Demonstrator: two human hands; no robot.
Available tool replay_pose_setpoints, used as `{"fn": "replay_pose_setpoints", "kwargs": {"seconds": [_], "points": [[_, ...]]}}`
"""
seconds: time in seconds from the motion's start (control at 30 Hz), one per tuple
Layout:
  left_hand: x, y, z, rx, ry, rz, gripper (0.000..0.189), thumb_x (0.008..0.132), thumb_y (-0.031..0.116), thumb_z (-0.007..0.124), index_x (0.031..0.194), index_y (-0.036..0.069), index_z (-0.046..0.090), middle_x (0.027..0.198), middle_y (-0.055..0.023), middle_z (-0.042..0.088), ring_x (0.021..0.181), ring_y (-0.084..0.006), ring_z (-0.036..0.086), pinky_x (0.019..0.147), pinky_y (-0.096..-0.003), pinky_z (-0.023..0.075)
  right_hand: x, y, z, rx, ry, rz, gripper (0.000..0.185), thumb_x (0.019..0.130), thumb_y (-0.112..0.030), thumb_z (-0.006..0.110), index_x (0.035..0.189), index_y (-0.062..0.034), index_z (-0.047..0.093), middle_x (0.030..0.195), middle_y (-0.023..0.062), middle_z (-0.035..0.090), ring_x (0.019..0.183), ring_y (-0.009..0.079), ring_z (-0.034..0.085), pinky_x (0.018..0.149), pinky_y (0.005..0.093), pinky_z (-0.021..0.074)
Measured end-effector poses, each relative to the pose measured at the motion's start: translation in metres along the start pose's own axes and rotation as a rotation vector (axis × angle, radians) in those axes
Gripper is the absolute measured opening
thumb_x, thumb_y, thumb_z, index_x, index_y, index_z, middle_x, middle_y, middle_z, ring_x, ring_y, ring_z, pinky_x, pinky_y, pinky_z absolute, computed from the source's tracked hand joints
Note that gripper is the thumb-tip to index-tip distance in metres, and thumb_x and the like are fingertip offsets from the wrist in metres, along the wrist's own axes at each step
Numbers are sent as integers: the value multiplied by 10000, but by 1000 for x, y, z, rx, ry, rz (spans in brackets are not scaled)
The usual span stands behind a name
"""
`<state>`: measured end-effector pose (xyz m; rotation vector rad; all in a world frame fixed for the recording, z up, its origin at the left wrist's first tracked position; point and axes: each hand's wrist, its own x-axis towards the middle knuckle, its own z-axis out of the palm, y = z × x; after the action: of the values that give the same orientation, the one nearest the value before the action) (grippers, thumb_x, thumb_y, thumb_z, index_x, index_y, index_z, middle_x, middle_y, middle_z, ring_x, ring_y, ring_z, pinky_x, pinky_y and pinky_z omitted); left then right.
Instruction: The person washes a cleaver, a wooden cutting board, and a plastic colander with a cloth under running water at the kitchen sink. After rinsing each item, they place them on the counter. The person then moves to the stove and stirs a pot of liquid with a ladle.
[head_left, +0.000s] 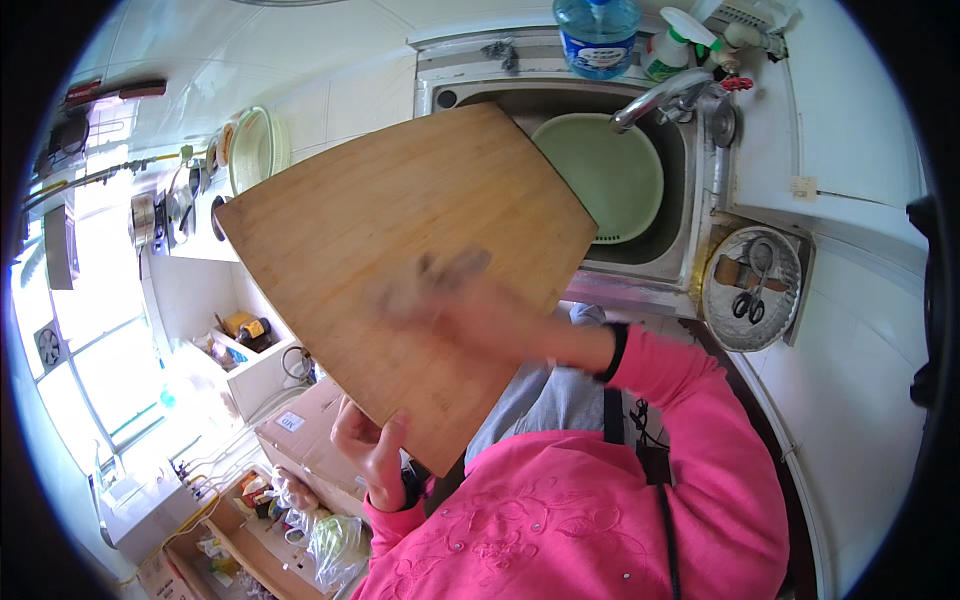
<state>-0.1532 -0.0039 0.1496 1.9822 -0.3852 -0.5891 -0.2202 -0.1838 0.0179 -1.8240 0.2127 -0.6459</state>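
Observation:
A large wooden board (390, 202), apparently a cutting board, slants from the sink's rim across the front of my body. My left hand (373, 444) grips its lower left edge, thumb on the upper face and fingers around the side. Over the middle of the board, my right hand (469, 315) is blurred by motion. It presses a crumpled greyish cloth-like thing (457, 264) against the wood; its exact material is too smeared to tell. Partly behind the board's far right corner, a pale green basin (607, 180) sits in the steel sink (679, 236).
The chrome faucet (660, 97) reaches over the basin. A blue liquid bottle (598, 45) and a spray bottle (671, 52) stand behind the sink. Scissors (754, 289) lie in a round tray (787, 322) at right. A cardboard box (300, 431) and bagged vegetables (337, 551) are at lower left.

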Motion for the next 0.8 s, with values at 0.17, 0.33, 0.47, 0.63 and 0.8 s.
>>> {"fn": "replay_pose_setpoints", "kwargs": {"seconds": [0.17, 0.33, 0.47, 0.63, 0.8], "points": [[-1, -6, 0, -37, -12, 18, 203, 685, 32, 671, 860, -61, 627, 908, -40, 567, 820, -119, 532, 736, -237, 411, -30, 208, -29, -17, 54, 631, 314, 933, -198, 466, 1187, -56, 584, 1073, 209, 633, 953, 387, 601, 808, 448, 480], [-5, -5, 5, -113, 1, 14, 205, 691, 16, 649, 880, -60, 626, 894, -34, 580, 802, -114, 533, 737, -234, 411, -58, 280, -40, -211, 297, 761, 358, 914, -290, 507, 1110, -10, 615, 1028, 239, 643, 938, 385, 618, 803, 432, 480], [-3, 2, 6, -105, -28, 5, 189, 699, 3, 626, 877, -60, 629, 861, -33, 590, 778, -112, 536, 720, -232, 414, -51, 172, -14, 37, 112, 619, 277, 907, -206, 480, 894, 9, 654, 904, 248, 651, 837, 399, 630, 725, 467, 481], [-3, 6, 13, -71, 1, 73, 167, 702, 4, 617, 858, -55, 621, 838, -30, 585, 746, -109, 527, 704, -226, 409, -19, -25, 17, 81, 72, 297, 185, 889, -186, 547, 1030, -92, 621, 947, 194, 588, 808, 395, 610, 670, 483, 481], [-1, 2, 12, -79, 26, 63, 133, 706, 12, 624, 822, -51, 609, 872, -29, 555, 764, -111, 514, 705, -234, 397, 13, -74, 10, 212, -70, 101, 230, 881, -198, 544, 1095, -147, 613, 983, 207, 590, 848, 398, 616, 675, 470, 503]]}}
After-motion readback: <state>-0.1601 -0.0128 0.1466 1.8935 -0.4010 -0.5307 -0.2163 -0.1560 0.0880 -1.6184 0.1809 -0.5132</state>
